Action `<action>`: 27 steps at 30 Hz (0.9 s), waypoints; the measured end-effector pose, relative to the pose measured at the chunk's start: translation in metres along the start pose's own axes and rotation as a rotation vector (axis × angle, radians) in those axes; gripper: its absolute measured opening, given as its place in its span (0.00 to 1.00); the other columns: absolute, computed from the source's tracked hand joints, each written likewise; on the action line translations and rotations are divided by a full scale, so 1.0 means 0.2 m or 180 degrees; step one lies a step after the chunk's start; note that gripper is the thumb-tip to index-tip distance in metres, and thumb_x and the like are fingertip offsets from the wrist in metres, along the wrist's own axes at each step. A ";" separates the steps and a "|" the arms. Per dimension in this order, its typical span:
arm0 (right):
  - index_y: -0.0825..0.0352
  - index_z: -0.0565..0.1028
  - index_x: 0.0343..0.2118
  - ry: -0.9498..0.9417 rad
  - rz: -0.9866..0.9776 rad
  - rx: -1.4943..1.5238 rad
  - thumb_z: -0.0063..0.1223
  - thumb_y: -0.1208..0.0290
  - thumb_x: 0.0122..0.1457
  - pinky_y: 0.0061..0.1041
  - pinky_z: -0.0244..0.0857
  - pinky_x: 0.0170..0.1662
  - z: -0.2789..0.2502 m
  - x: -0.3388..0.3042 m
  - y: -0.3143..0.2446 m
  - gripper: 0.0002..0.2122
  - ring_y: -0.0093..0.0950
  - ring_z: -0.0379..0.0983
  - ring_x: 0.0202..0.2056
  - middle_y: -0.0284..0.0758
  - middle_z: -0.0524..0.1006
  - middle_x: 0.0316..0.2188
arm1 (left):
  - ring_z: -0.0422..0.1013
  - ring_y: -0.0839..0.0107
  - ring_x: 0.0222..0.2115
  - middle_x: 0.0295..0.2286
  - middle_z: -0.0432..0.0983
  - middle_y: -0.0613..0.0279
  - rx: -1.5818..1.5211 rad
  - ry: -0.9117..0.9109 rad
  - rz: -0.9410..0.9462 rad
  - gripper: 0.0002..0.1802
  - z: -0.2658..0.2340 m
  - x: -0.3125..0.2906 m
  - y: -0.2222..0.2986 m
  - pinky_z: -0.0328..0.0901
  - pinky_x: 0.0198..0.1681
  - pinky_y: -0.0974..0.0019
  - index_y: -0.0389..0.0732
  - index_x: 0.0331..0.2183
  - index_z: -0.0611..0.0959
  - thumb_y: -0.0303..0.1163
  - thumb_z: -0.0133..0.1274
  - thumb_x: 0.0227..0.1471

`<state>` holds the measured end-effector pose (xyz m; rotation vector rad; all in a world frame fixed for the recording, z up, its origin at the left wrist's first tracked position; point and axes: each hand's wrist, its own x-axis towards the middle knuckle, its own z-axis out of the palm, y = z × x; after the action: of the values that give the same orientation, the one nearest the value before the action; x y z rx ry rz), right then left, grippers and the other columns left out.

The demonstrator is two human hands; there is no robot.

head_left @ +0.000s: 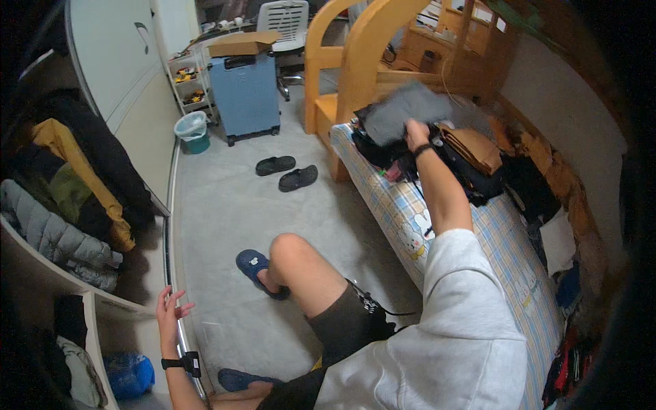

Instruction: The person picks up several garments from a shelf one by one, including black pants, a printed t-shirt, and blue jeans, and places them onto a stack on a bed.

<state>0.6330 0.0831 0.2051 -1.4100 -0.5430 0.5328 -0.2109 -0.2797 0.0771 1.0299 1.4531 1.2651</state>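
Note:
My right hand (416, 134) reaches out over the bed and is closed on the near edge of a folded grey garment (403, 111), blurred at its far side. Beneath and beside the garment is a heap of dark clothes (471, 174) on the checked bed sheet (400, 212). A brown folded piece (473, 149), whose kind I cannot tell, lies just right of that hand. My left hand (172, 309) is by the wardrobe's edge, its fingers apart with nothing in them.
An open wardrobe on the left holds a grey puffer jacket (58, 229) and a blue plastic bag (126, 374). Ahead stand a blue suitcase (244, 96) with a cardboard box (244, 44) on top, and a lined bin (195, 133). Black clogs (298, 178) lie on the floor.

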 end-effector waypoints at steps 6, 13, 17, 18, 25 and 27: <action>0.68 0.73 0.29 -0.0565 0.0571 0.0469 0.50 0.69 0.56 0.30 0.62 0.23 0.58 -0.67 0.49 0.07 0.29 0.70 0.22 0.37 0.75 0.26 | 0.80 0.70 0.31 0.37 0.82 0.56 0.0958 0.0401 0.0328 0.17 -0.33 -0.25 -0.15 0.72 0.36 0.69 0.34 0.50 0.79 0.35 0.52 0.66; 0.63 0.73 0.33 -0.3954 0.0703 -0.0714 0.56 0.70 0.63 0.26 0.68 0.35 1.19 -1.76 0.06 0.05 0.23 0.70 0.29 0.27 0.70 0.24 | 0.75 0.44 0.35 0.32 0.80 0.47 0.2958 0.0027 0.1194 0.08 -0.18 -0.17 0.05 0.68 0.39 0.46 0.39 0.32 0.82 0.31 0.52 0.52; 0.62 0.75 0.38 -0.5534 0.0518 -0.0785 0.56 0.66 0.65 0.23 0.67 0.41 1.62 -3.02 -0.18 0.06 0.20 0.72 0.33 0.24 0.74 0.28 | 0.76 0.44 0.36 0.33 0.81 0.47 0.3160 0.0168 0.0813 0.08 -0.34 -0.37 0.04 0.70 0.40 0.47 0.37 0.31 0.82 0.29 0.52 0.50; 0.62 0.76 0.37 -0.6032 0.0600 -0.0749 0.56 0.65 0.65 0.23 0.68 0.42 1.72 -3.25 -0.18 0.06 0.21 0.73 0.34 0.25 0.74 0.28 | 0.76 0.43 0.37 0.33 0.81 0.47 0.3215 0.0287 0.0706 0.08 -0.38 -0.40 0.01 0.71 0.40 0.47 0.37 0.31 0.83 0.27 0.51 0.49; 0.69 0.80 0.32 -0.6939 -0.0527 -0.0355 0.57 0.71 0.60 0.21 0.68 0.29 1.95 -4.64 -0.20 0.06 0.21 0.74 0.26 0.33 0.80 0.27 | 0.78 0.42 0.41 0.36 0.81 0.39 0.3494 0.0746 0.0054 0.10 -0.60 -0.51 0.17 0.72 0.44 0.47 0.34 0.32 0.85 0.21 0.50 0.48; 0.70 0.80 0.34 -0.6908 -0.1927 -0.0225 0.62 0.69 0.53 0.30 0.73 0.38 2.00 -4.89 -0.11 0.10 0.33 0.78 0.33 0.39 0.82 0.31 | 0.78 0.42 0.41 0.37 0.81 0.39 0.3468 0.0847 -0.0006 0.10 -0.70 -0.56 0.18 0.72 0.45 0.47 0.34 0.32 0.85 0.21 0.50 0.48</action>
<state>-0.3733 -0.2391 0.2246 -0.0709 -2.5309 1.3863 -0.3213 -0.4149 0.1329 1.5576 2.4364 0.5401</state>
